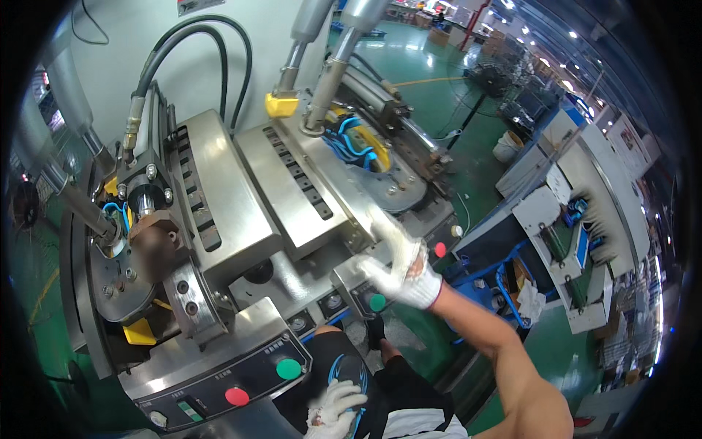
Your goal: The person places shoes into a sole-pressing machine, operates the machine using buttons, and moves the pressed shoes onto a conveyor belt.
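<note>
Low in the view, my left hand (336, 406), in a white knitted glove, is closed around the lower part of a black shoe upper (349, 372) with blue lines, held near my lap. My right hand (402, 272), gloved the same way, is raised over the right front of a metal machine. Its fingers are stretched out and its thumb stands apart, with nothing visible in it. Below that hand is a green button (377, 303), and a red button (440, 250) lies just right of it. The glove looks dirty near the palm.
Two steel housings (227, 186) fill the machine's middle, with clamp assemblies and cylinders on both sides. On the front panel (219, 377) sit another red button (237, 396) and green button (289, 369). A blue cart (504, 289) and a floor fan (491, 77) stand to the right.
</note>
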Tool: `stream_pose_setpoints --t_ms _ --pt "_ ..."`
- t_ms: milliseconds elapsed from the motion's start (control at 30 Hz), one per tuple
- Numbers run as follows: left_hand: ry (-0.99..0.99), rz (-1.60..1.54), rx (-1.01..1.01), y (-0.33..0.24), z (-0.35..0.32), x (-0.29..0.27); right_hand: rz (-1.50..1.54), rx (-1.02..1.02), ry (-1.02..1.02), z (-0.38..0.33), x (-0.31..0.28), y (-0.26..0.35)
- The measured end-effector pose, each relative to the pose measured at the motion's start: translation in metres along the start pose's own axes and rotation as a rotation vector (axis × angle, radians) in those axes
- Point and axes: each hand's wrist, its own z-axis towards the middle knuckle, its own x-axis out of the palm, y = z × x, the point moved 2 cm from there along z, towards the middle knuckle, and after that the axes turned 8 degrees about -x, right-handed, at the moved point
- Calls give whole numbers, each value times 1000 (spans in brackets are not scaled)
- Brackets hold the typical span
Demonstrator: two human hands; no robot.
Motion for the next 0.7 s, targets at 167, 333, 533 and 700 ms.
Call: stream_pose_setpoints --t_ms 167,333,533,700 --pt "96 -72 56 -2 12 17 -230 8 143 -107 77 -33" --pt "34 -7 58 -13 14 35 -289 77 154 -125 71 -30" --pt "-174 -94 -109 -10 7 60 217 266 171 -257 26 36" --pt "-177 -179 52 -52 41 107 303 383 265 -367 -29 96"
